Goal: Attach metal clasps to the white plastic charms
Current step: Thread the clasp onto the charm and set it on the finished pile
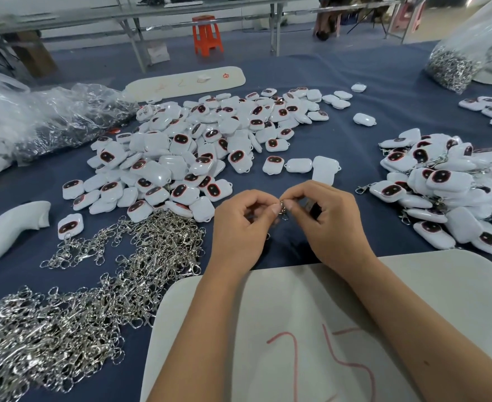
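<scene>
Between both hands' fingers (pixel 276 209), pinched metal clasp (pixel 283 206)

Clasp (pixel 283 208): mostly hidden by pinching fingertips (shape untellable).
Clasp heap (pixel 65 329): cut off at left edge.

Place: a small assembly workshop is showing here.
Table: a big blue cloth (pixel 369 82) is covering it.
Stock: loose heaps of white charms (pixel 198 146) and metal clasps (pixel 94 291) are lying in bulk.
Background: metal-frame benches (pixel 134 18) and an orange plastic stool (pixel 207 34) are standing behind.
</scene>
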`<state>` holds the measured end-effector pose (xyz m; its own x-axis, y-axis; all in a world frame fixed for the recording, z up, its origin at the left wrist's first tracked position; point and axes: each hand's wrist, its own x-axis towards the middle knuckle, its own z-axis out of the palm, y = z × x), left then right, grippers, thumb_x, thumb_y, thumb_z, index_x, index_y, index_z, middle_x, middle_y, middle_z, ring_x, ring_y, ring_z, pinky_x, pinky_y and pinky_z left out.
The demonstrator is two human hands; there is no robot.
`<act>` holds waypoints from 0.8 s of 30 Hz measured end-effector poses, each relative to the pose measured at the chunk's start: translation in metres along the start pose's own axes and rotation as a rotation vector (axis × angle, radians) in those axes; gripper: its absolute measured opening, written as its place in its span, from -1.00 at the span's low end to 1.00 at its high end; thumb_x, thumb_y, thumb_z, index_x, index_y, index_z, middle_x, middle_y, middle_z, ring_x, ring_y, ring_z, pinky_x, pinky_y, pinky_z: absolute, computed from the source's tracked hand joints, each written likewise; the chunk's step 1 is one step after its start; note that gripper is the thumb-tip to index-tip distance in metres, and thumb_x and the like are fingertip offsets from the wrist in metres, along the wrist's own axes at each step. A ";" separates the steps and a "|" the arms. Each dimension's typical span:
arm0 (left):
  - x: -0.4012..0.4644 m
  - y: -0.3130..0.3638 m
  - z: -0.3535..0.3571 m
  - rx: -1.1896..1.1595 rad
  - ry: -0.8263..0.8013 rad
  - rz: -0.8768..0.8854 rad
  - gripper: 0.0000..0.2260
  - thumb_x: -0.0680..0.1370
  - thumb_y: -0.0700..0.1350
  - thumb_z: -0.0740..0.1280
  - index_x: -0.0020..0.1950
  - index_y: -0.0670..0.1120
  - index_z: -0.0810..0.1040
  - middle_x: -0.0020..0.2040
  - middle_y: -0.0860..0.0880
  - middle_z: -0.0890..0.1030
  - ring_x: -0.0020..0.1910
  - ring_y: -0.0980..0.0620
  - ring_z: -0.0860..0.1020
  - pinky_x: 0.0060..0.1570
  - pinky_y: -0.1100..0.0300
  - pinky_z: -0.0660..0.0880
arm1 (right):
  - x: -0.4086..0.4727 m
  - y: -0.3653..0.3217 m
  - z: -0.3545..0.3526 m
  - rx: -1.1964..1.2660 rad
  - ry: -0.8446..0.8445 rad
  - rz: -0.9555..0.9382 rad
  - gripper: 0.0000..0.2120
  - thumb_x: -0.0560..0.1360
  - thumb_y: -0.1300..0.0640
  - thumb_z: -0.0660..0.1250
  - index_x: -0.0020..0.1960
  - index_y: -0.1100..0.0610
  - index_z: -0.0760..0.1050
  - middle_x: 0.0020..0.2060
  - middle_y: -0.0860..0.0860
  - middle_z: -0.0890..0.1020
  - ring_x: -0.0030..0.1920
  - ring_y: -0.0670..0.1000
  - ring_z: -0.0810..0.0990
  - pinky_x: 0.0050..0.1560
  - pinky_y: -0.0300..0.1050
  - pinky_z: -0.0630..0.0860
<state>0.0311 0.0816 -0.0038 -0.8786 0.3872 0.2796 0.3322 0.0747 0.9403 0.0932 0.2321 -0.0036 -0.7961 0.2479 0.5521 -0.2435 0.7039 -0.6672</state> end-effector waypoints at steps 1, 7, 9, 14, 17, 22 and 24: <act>0.000 0.000 0.000 -0.020 -0.006 -0.008 -0.89 0.55 -0.33 0.42 -0.12 -0.15 0.67 -0.24 -0.09 0.67 -0.28 -0.02 0.62 -0.12 0.04 0.60 | 0.000 0.000 0.000 0.001 0.001 -0.001 -0.90 0.57 0.28 0.45 -0.05 0.10 0.68 -0.16 -0.12 0.69 -0.16 0.04 0.64 -0.09 0.09 0.55; 0.001 -0.001 -0.001 -0.119 -0.055 -0.034 -0.87 0.60 -0.33 0.38 -0.10 -0.16 0.65 -0.29 0.00 0.65 -0.31 0.09 0.59 -0.20 0.26 0.56 | 0.000 -0.003 -0.001 0.004 0.004 -0.014 -0.89 0.56 0.31 0.45 -0.07 0.13 0.68 -0.18 -0.12 0.69 -0.13 -0.02 0.64 -0.07 0.07 0.55; 0.001 -0.001 -0.001 -0.137 -0.066 -0.044 -0.87 0.61 -0.33 0.36 -0.08 -0.17 0.65 -0.29 0.03 0.65 -0.31 0.11 0.59 -0.20 0.30 0.54 | 0.000 -0.003 -0.001 0.005 0.006 -0.010 -0.89 0.56 0.31 0.44 -0.07 0.13 0.68 -0.18 -0.12 0.69 -0.13 -0.04 0.64 -0.06 0.05 0.56; 0.000 0.000 0.000 -0.137 -0.076 -0.048 -0.89 0.63 -0.34 0.32 -0.04 -0.25 0.62 -0.26 -0.03 0.64 -0.29 0.11 0.59 -0.19 0.31 0.53 | -0.001 -0.004 0.000 0.005 0.013 -0.014 -0.89 0.56 0.31 0.45 -0.08 0.12 0.68 -0.18 -0.12 0.69 -0.13 -0.03 0.65 -0.07 0.07 0.56; -0.001 0.001 0.004 -0.120 -0.060 -0.040 -0.89 0.65 -0.33 0.30 -0.03 -0.26 0.60 -0.26 -0.02 0.63 -0.29 0.13 0.58 -0.19 0.32 0.51 | -0.001 -0.004 0.000 0.001 0.045 -0.022 -0.89 0.55 0.31 0.45 -0.08 0.13 0.67 -0.19 -0.11 0.69 -0.15 0.00 0.64 -0.10 0.07 0.55; -0.002 0.003 0.016 -0.041 0.013 0.002 -0.81 0.65 -0.32 0.28 -0.11 -0.11 0.55 -0.29 0.04 0.59 -0.30 0.15 0.53 -0.16 0.28 0.46 | -0.003 -0.004 0.001 -0.035 0.123 -0.042 -0.88 0.54 0.31 0.46 -0.10 0.12 0.66 -0.20 -0.13 0.68 -0.19 -0.03 0.62 -0.15 0.02 0.53; -0.003 0.004 0.019 -0.021 0.048 0.038 -0.79 0.64 -0.32 0.29 -0.13 -0.07 0.53 -0.30 0.05 0.58 -0.30 0.16 0.53 -0.17 0.29 0.44 | -0.003 -0.003 0.002 -0.050 0.156 -0.046 -0.89 0.55 0.30 0.47 -0.10 0.12 0.65 -0.20 -0.13 0.68 -0.21 -0.01 0.62 -0.17 0.02 0.53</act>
<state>0.0412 0.0985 -0.0048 -0.8809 0.3450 0.3240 0.3592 0.0416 0.9323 0.0954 0.2277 -0.0042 -0.6880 0.3127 0.6549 -0.2463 0.7483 -0.6160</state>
